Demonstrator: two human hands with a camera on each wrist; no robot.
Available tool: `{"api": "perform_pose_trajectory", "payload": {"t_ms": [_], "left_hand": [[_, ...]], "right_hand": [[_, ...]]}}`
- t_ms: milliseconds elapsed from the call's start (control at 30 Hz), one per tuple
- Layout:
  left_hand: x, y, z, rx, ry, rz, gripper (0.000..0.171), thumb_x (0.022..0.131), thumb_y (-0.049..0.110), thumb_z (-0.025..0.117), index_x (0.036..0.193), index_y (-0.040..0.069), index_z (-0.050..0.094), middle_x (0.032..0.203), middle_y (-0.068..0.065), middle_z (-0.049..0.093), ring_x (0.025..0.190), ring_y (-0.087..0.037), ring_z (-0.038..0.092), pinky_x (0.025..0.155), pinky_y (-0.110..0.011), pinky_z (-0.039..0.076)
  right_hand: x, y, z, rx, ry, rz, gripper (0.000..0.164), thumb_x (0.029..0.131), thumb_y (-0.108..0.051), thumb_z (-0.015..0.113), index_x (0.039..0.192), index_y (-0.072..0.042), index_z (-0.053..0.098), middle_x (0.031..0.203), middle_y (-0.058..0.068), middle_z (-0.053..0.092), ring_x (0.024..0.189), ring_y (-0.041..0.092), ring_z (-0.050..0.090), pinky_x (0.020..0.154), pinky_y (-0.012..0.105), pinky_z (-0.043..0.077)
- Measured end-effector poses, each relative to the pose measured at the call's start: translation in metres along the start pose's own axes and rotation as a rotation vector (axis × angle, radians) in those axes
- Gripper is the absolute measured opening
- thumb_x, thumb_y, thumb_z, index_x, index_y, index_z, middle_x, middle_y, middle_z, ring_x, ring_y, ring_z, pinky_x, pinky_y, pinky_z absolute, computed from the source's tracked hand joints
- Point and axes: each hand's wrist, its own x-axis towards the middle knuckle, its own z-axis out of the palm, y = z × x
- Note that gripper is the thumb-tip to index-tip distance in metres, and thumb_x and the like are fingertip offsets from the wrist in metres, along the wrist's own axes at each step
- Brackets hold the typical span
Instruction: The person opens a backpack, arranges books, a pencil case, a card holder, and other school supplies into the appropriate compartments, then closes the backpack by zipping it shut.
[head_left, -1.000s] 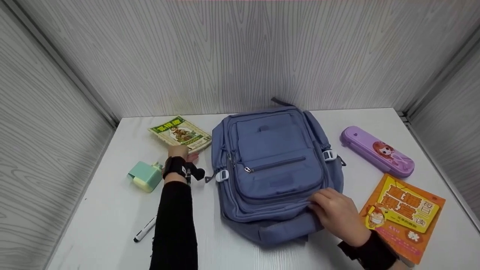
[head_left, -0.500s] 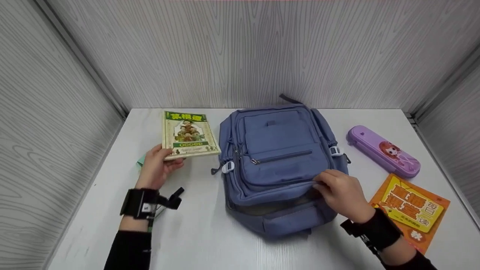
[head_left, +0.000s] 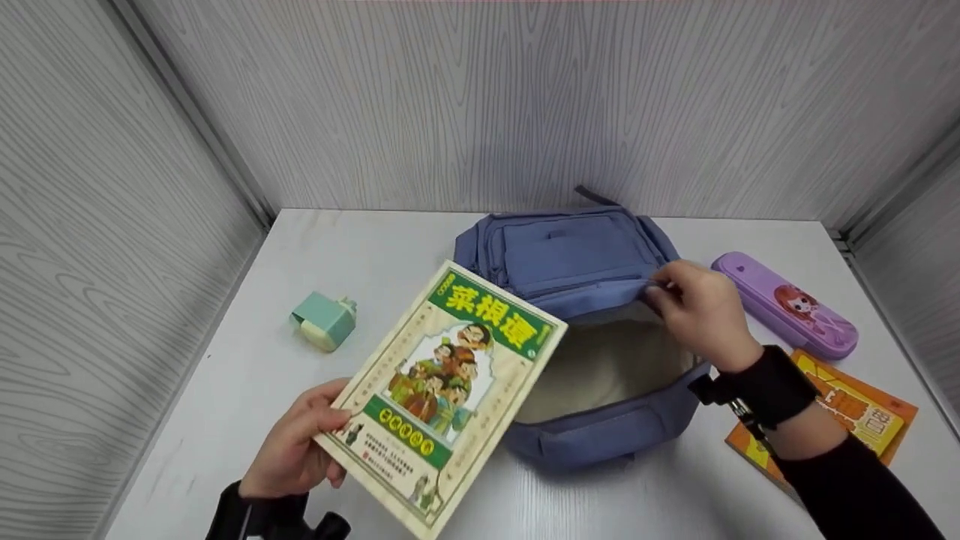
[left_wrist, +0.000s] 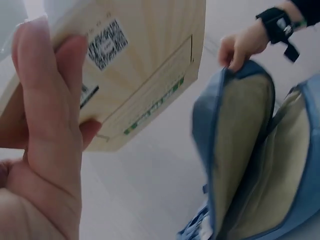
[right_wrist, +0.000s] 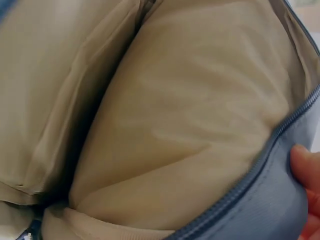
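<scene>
My left hand [head_left: 296, 442] holds a cream and green storybook [head_left: 450, 390] by its lower left edge, thumb on the front cover and fingers behind. The back cover [left_wrist: 145, 75] with its QR code faces the left wrist camera. Tilted, the book overlaps the left side of a blue backpack [head_left: 577, 255] in the head view. The right hand [head_left: 701, 311] pinches the edge of the backpack's front panel and holds it raised. Below that panel the main compartment gapes, its beige lining [right_wrist: 190, 125] filling the right wrist view. Fingertips [right_wrist: 307, 170] show at the zipper edge there.
To the right lies a purple pencil case [head_left: 787, 304] with a cartoon girl on it. An orange book [head_left: 862, 416] is partly covered by the right forearm. A small mint-green boxy item [head_left: 326, 319] stands at the left. Wood-grain walls [head_left: 480, 105] enclose the table.
The left hand has picked up the storybook from the back left and brought it forward and right towards the backpack. The right hand has lifted the front panel, widening the opening.
</scene>
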Motion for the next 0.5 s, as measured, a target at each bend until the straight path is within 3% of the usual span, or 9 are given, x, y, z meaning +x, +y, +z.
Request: {"api": "perform_pose_trajectory", "payload": {"t_ms": [100, 233, 367, 500], "left_hand": [[0.000, -0.011, 0.006, -0.008, -0.085, -0.020, 0.056, 0.098, -0.008, 0.014, 0.148, -0.004, 0.039, 0.122, -0.018, 0.070, 0.090, -0.013, 0.076, 0.070, -0.021, 0.060], [0.012, -0.028, 0.011, 0.001, -0.081, -0.106, 0.055, 0.096, -0.010, 0.020, 0.144, -0.004, 0.045, 0.119, -0.015, 0.072, 0.093, -0.013, 0.076, 0.070, -0.019, 0.059], [0.035, -0.045, 0.010, -0.014, 0.035, -0.229, 0.046, 0.099, -0.003, 0.030, 0.143, -0.005, 0.045, 0.112, -0.013, 0.074, 0.077, -0.009, 0.076, 0.061, -0.016, 0.057], [0.067, -0.061, 0.012, 0.014, 0.265, -0.321, 0.046, 0.100, 0.004, 0.039, 0.144, -0.010, 0.037, 0.101, -0.008, 0.076, 0.062, -0.001, 0.068, 0.059, -0.015, 0.055]], "right_hand": [[0.012, 0.001, -0.001, 0.014, 0.069, 0.027, 0.005, 0.082, 0.007, 0.070, 0.085, 0.005, 0.067, 0.077, 0.018, 0.068, 0.065, 0.023, 0.057, 0.062, 0.028, 0.040], [0.024, -0.001, -0.002, 0.027, 0.152, 0.060, 0.004, 0.082, 0.009, 0.068, 0.085, 0.006, 0.067, 0.080, 0.020, 0.069, 0.068, 0.028, 0.061, 0.066, 0.020, 0.040], [0.027, -0.002, -0.004, 0.061, 0.190, 0.059, 0.004, 0.083, 0.009, 0.065, 0.085, 0.006, 0.067, 0.082, 0.020, 0.070, 0.071, 0.030, 0.062, 0.070, 0.011, 0.038], [0.026, -0.002, -0.004, 0.085, 0.216, 0.027, 0.005, 0.083, 0.008, 0.063, 0.085, 0.007, 0.067, 0.082, 0.020, 0.070, 0.070, 0.031, 0.063, 0.072, 0.004, 0.037]]}}
